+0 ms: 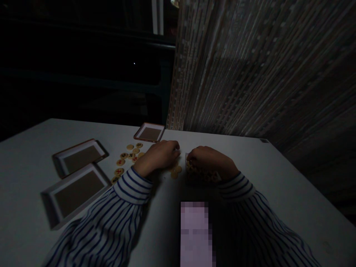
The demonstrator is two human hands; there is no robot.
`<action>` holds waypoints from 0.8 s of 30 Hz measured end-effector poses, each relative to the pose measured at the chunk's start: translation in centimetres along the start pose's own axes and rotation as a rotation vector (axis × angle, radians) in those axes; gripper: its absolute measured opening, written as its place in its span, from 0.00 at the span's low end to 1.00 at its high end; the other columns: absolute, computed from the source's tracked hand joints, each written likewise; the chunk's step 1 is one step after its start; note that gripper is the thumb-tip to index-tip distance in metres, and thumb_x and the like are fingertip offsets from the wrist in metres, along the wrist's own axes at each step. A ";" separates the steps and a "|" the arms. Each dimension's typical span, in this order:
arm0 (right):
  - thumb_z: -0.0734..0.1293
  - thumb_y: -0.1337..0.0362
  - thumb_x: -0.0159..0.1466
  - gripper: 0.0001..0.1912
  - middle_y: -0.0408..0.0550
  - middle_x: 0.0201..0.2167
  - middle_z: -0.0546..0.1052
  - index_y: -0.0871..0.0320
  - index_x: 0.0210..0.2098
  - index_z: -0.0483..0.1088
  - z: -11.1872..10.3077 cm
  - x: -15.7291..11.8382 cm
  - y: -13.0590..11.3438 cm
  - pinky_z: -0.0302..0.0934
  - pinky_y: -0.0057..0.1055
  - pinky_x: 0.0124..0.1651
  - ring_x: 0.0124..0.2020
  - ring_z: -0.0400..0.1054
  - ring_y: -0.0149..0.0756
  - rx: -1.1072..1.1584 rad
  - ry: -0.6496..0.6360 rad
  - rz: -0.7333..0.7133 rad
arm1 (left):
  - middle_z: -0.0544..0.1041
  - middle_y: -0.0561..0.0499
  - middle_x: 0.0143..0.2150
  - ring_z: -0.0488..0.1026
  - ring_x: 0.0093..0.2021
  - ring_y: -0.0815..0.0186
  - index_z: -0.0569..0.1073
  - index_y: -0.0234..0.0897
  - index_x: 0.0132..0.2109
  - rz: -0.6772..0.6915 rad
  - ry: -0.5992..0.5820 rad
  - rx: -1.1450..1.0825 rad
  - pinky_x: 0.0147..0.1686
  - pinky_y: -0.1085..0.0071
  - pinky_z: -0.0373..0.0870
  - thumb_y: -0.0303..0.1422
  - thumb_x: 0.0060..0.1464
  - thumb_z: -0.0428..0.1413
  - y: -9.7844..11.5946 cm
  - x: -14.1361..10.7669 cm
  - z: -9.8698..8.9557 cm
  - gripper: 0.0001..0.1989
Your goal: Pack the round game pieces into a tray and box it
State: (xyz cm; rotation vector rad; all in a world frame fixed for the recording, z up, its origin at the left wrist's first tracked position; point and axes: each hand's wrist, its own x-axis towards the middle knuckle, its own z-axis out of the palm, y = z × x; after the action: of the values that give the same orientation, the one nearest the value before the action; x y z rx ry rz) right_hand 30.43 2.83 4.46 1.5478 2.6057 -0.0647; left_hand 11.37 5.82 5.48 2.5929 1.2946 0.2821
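Note:
Round wooden pieces with red or dark characters lie scattered on the white table to the left of my left hand. That hand is low over the table with its fingers curled; what they hold, if anything, is hidden. A few plain pieces rest just below its fingers. My right hand is closed at the upper left corner of a small box that contains round pieces. The hand covers much of this box, and its fingertips are too dark to tell what they grip.
Two shallow rectangular trays overlap at the left, and a smaller tray sits near the back edge. A pixelated pinkish rectangle is at the front. Behind the white table hangs a string curtain.

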 end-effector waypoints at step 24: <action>0.53 0.64 0.64 0.16 0.52 0.38 0.75 0.59 0.37 0.71 -1.7 0.6 -1.2 0.53 0.33 0.40 0.40 0.66 0.39 -0.172 0.216 0.130 | 0.76 0.46 0.42 0.72 0.40 0.61 0.71 0.38 0.44 -0.055 0.076 0.046 0.37 0.70 0.66 0.38 0.53 0.48 -4.0 0.8 -0.7 0.15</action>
State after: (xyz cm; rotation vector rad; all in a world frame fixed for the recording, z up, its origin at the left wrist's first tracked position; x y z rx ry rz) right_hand 29.02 2.92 6.09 1.7419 2.5737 0.3466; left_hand 8.62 8.86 5.04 2.6026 1.4122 0.3480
